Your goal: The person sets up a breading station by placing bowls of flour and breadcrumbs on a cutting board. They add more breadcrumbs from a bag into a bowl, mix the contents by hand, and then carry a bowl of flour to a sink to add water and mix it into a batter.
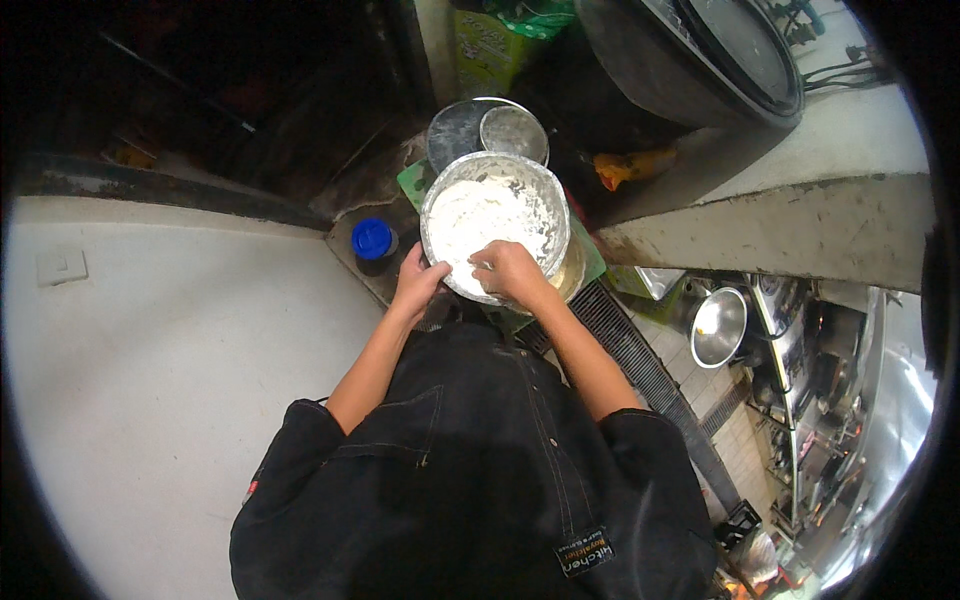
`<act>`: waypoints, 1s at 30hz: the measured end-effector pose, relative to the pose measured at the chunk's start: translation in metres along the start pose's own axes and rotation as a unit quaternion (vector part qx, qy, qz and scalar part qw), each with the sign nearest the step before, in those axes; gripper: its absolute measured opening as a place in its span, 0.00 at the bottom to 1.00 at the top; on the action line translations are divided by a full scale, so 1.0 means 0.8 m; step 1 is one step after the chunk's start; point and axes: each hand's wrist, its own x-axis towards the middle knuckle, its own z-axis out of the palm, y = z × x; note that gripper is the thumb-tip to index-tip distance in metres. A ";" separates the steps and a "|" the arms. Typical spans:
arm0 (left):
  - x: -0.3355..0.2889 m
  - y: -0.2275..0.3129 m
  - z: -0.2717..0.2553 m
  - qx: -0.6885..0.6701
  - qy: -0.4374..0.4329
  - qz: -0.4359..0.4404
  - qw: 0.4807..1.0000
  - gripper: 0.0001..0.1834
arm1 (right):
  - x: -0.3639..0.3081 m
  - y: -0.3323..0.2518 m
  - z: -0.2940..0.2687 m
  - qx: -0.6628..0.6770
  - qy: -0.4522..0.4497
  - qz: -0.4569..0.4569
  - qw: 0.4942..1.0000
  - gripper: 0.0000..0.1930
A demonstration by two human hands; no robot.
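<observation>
A round metal bowl [552,192] holds white powder [480,215] that looks like flour, with some of it smeared up the inner wall. My left hand [418,284] is closed on the near left part of the bowl's rim, the thumb over the edge. Over the near right side my right hand [510,272] reaches into the bowl, fingers curled down at the powder. Whether anything is pinched in those fingers is too small to make out. Behind the bowl sit a dark round tray [450,140] and a smaller metal bowl [513,130].
Left of the bowl stands a dark jar with a blue lid [372,238]. A large black drum [640,90] rises at the back right, beside a ledge [780,230]. White wall [180,350] fills the left. Another metal bowl [719,328] and kitchen equipment lie to the right.
</observation>
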 end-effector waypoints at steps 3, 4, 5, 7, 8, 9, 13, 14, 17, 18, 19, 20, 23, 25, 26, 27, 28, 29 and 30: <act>-0.004 0.002 0.001 -0.005 -0.003 0.006 1.000 0.30 | 0.000 -0.005 0.006 -0.028 0.007 0.032 0.999 0.14; 0.001 -0.007 -0.002 -0.013 -0.005 0.012 1.000 0.30 | -0.001 -0.009 0.001 -0.011 0.027 0.044 0.999 0.14; 0.006 -0.015 -0.006 -0.021 -0.007 0.018 1.000 0.30 | -0.001 -0.013 -0.005 0.007 0.047 0.057 0.997 0.14; 0.003 -0.010 -0.003 -0.016 -0.002 0.011 1.000 0.30 | -0.003 -0.013 -0.021 0.069 0.114 0.049 0.990 0.12; 0.002 -0.008 0.000 -0.014 0.000 0.007 1.000 0.30 | -0.004 -0.009 -0.026 0.099 0.147 0.044 0.983 0.11; 0.003 -0.010 0.000 -0.006 0.002 0.001 1.000 0.31 | -0.007 -0.001 -0.028 -0.016 0.129 0.041 0.991 0.11; 0.000 -0.012 0.017 -0.004 0.018 -0.011 1.000 0.32 | -0.014 0.053 -0.016 -0.232 -0.003 0.085 0.969 0.12; -0.001 -0.011 0.023 -0.010 0.026 -0.011 1.000 0.32 | -0.016 0.063 -0.011 -0.203 -0.031 0.087 0.975 0.13; 0.019 -0.041 0.016 -0.013 0.029 -0.030 0.999 0.33 | -0.019 0.042 -0.019 -0.108 0.049 0.069 0.991 0.10; 0.024 -0.045 0.018 -0.013 0.031 -0.041 0.999 0.33 | -0.020 0.034 -0.024 -0.076 0.108 0.066 0.989 0.08; 0.027 -0.050 0.020 -0.014 0.033 -0.052 0.998 0.32 | -0.018 0.038 -0.025 -0.039 0.074 0.080 0.993 0.11; 0.030 -0.054 0.021 -0.015 0.036 -0.063 0.997 0.32 | -0.015 0.042 -0.026 -0.002 0.041 0.094 0.995 0.13; 0.040 -0.067 0.005 -0.032 0.040 -0.072 0.996 0.31 | -0.011 0.054 -0.011 0.038 0.133 -0.025 0.990 0.16; 0.017 -0.045 -0.010 0.006 0.079 -0.088 0.993 0.30 | -0.014 0.054 -0.016 0.092 0.165 -0.002 0.982 0.16; 0.016 -0.041 -0.032 -0.020 0.056 -0.071 0.996 0.30 | -0.011 0.054 -0.020 0.099 0.203 0.014 0.974 0.14; 0.013 -0.038 -0.054 -0.047 0.034 -0.063 0.996 0.29 | -0.010 0.055 -0.020 0.129 0.213 0.043 0.967 0.13; 0.019 -0.039 -0.066 -0.060 0.045 -0.042 0.996 0.30 | -0.009 0.059 -0.023 0.160 0.223 0.073 0.959 0.13; 0.036 -0.042 -0.064 -0.036 0.063 -0.030 0.997 0.30 | -0.006 0.061 -0.026 0.190 0.234 0.102 0.948 0.12; 0.051 -0.041 -0.049 -0.013 0.083 -0.023 0.996 0.30 | -0.002 0.060 -0.026 0.220 0.279 0.097 0.930 0.11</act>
